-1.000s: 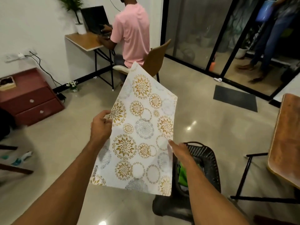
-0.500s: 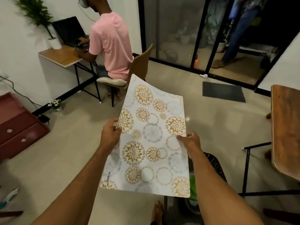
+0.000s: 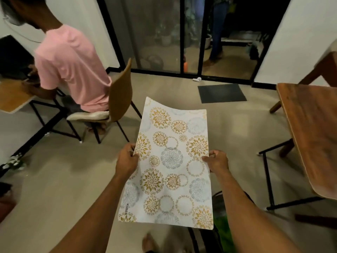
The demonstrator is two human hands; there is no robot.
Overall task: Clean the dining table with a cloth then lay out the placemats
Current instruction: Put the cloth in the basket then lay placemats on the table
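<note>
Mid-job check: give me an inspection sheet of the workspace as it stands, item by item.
Surface: wooden table at the right, partly in view; no mat on the part that shows.
Job's things: one placemat, white with gold and grey circles, held in the air over the floor, slightly bowed; no cloth seen.
Clutter: dark basket with something green inside, under the right forearm; small white object on the floor by the glass doors.
Hands: left hand grips the placemat's left edge; right hand grips its right edge.
Cables: nothing seen.
Surroundings: person in a pink shirt seated at a desk on the left; another person stands beyond the glass doors.
</note>
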